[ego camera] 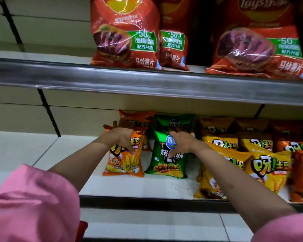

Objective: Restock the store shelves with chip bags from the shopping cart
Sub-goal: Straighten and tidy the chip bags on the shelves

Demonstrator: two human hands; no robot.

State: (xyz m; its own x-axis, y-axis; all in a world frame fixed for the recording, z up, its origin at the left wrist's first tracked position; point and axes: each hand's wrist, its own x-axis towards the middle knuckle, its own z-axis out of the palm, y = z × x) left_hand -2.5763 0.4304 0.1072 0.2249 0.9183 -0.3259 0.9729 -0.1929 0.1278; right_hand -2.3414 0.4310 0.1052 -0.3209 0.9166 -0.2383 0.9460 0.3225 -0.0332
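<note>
Now both hands are on the lower shelf (129, 187), each on a bag standing upright on the white shelf board. The left hand (122, 137) grips the top of an orange chip bag (124, 163), fingers curled over its upper edge and thumb pressed down its front. Just beside it, the right hand (180, 142) holds a green chip bag (166, 163) near its top, fingers wrapped behind the upper part and thumb spread across the printed front. The two bags stand side by side, nearly touching, with a second orange bag (138, 119) upright behind the first. To the right of the green bag, a cluster of yellow and orange bags (262, 165) leans and overlaps in rows. On the upper shelf (112, 79), behind its metal front rail, large red Lay's bags (124, 37) stand facing outward. Pink sleeves (30, 206) cover both upper arms at the bottom of the view.
</note>
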